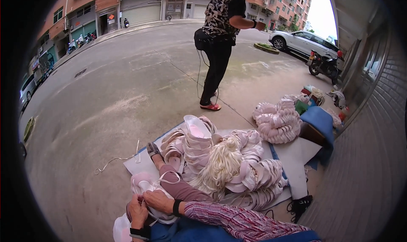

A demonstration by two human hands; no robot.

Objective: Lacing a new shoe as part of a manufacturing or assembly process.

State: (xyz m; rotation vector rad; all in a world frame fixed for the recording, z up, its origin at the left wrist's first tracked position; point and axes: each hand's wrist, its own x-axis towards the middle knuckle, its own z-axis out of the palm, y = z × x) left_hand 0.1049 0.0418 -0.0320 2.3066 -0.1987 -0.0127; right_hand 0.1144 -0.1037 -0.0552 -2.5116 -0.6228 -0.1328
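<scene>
My left hand and my right hand meet at the lower left, fingertips pinched close together on a thin white shoelace. The gripped end is small and partly covered by my fingers. Just beyond them lies a pale pink and white shoe upper, with a lace loop standing up from it. Another pale piece lies beside my left wrist. A bundle of cream shoelaces rests past my outstretched leg, among stacked shoe uppers.
More nested uppers are piled at the right by a blue cloth-covered item. Flat boards lie under the piles. A person in dark trousers stands ahead. Beyond are a motorcycle, a silver car and a wall at right.
</scene>
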